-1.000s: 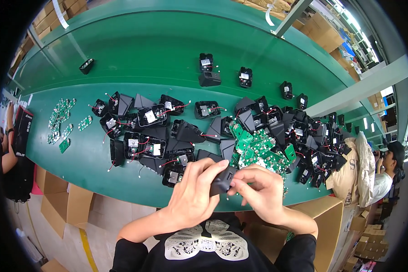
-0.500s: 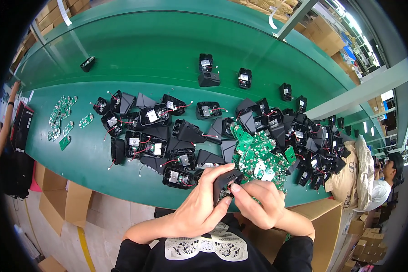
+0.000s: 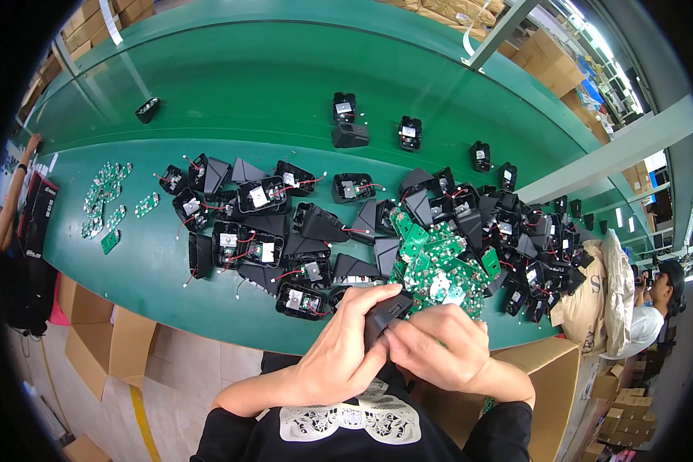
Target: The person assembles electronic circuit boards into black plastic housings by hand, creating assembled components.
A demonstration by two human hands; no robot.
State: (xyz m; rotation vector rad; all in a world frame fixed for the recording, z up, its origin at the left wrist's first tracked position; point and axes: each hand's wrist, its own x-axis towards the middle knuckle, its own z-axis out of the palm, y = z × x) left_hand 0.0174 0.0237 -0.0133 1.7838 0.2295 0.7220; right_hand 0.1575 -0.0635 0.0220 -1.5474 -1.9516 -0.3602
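Observation:
My left hand (image 3: 345,348) and my right hand (image 3: 434,345) together grip one black plastic housing (image 3: 383,313) just over the near edge of the green table (image 3: 154,269). The left fingers wrap its top and side. The right fingers press at its lower right. Directly beyond the hands lies a pile of green circuit boards (image 3: 439,262). Open black housings with red wires (image 3: 254,246) are spread to the left of that pile, and more black housings (image 3: 531,239) are heaped to its right.
Small green boards (image 3: 104,204) lie at the table's left end. A green conveyor belt (image 3: 285,77) beyond carries several black housings (image 3: 349,123). Cardboard boxes (image 3: 104,339) stand on the floor at left and right. Another person (image 3: 654,300) sits at far right; a person's arm (image 3: 15,192) shows at far left.
Both hands have drawn the black housing slightly nearer to my body and turned it; the left fingers now cover more of its top.

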